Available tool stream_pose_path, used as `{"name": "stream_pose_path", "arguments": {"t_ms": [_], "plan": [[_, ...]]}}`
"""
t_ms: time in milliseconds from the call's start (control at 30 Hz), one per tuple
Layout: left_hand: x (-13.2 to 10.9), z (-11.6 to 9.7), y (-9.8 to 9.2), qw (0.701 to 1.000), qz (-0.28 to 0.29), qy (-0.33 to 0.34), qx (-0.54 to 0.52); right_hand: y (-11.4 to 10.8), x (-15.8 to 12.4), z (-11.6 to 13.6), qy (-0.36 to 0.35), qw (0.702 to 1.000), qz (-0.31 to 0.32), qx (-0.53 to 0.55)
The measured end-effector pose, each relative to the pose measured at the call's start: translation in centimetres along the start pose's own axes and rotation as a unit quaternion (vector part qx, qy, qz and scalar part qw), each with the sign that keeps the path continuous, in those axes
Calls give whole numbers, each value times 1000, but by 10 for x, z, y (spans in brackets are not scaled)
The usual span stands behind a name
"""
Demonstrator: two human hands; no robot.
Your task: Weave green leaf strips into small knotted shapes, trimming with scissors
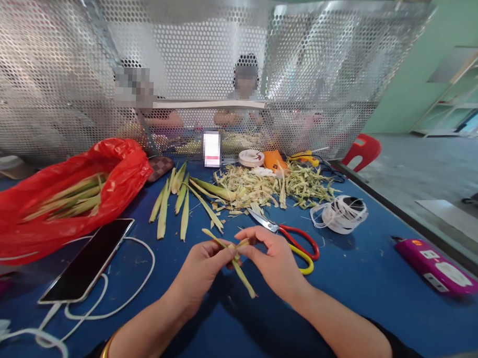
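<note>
My left hand [202, 266] and my right hand [273, 258] meet over the blue table [356, 287], both pinched on a thin yellow-green leaf strip [243, 276] that is folded between the fingertips. One end of the strip sticks out to the left, another hangs down toward me. Just beyond my right hand lie scissors [292, 237] with red and yellow handles.
A red plastic bag [34, 208] holds more leaf stalks at left. Loose leaf strips [175, 203] and a pile of trimmings [270, 188] lie farther back. A phone [89, 260] with white cable, a white cord reel [343, 214], a magenta case [435, 267]. A perforated metal screen [188, 57] with people behind it.
</note>
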State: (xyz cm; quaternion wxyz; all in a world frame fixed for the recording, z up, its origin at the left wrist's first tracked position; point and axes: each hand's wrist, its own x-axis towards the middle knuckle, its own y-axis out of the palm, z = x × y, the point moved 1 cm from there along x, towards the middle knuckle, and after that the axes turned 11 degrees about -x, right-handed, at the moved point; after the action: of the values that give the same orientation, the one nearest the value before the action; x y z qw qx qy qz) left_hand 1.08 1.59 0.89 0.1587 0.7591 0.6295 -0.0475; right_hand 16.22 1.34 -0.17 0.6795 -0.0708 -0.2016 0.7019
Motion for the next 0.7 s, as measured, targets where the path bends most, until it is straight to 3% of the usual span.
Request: {"name": "stream_pose_path", "arguments": {"t_ms": [167,333,533,700], "plan": [[1,1,-3,999,12,-27,-21,-11,6,-2,-9,999,52,-15],[2,0,-5,999,28,-32,-8,-11,4,0,-77,992,65,-69],[2,2,-7,997,35,-58,-26,-10,-1,3,-167,977,28,-133],[3,1,-8,996,57,-56,-26,-9,-4,3,-188,967,-5,-172]]}}
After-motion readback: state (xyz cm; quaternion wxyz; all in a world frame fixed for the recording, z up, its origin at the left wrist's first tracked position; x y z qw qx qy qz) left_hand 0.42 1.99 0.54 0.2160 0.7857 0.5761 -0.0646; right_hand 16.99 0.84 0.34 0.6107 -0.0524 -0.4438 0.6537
